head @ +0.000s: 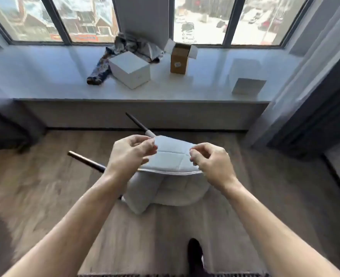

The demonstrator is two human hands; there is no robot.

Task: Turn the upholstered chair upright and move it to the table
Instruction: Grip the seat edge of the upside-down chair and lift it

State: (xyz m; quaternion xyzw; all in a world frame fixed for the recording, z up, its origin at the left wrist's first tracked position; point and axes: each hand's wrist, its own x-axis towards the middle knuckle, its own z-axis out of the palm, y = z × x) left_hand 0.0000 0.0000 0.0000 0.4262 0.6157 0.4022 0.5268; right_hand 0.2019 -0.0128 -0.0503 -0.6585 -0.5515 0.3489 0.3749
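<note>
Both hands, left hand point(132, 151) and right hand point(210, 158), hover half-curled and empty at either side of the tipped upholstered chair point(170, 170) on the floor point(45, 186); its legs point(85, 160) point far-left, equally near both.

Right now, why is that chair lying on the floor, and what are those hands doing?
The grey upholstered chair is tipped over on the wooden floor, its dark legs sticking out to the side. A person reaches down with both bare hands. The left hand and the right hand hover at the cushion's edges, fingers curled, not clearly gripping yet. It hasn't been stood up.
</note>
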